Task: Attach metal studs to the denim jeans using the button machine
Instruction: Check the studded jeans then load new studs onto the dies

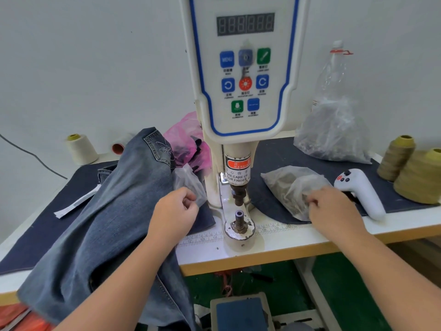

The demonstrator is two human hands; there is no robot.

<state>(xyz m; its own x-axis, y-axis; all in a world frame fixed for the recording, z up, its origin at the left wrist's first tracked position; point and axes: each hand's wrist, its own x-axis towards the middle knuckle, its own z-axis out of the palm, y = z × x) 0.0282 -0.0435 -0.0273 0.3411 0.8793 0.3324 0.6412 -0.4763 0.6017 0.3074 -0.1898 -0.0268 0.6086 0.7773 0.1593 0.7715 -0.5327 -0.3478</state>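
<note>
White desk [298, 237] was draped with jeans [114, 211]; left hand [175, 212] was curled at a small bag [188, 182], right hand [334, 206] pinched the stud bag [288, 187] beside the button machine [241, 91]

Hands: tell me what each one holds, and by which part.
Left hand has its fingers curled at the edge of a small clear bag beside the jeans. Right hand reaches into the mouth of the stud bag; whether it holds a stud cannot be told.
</note>
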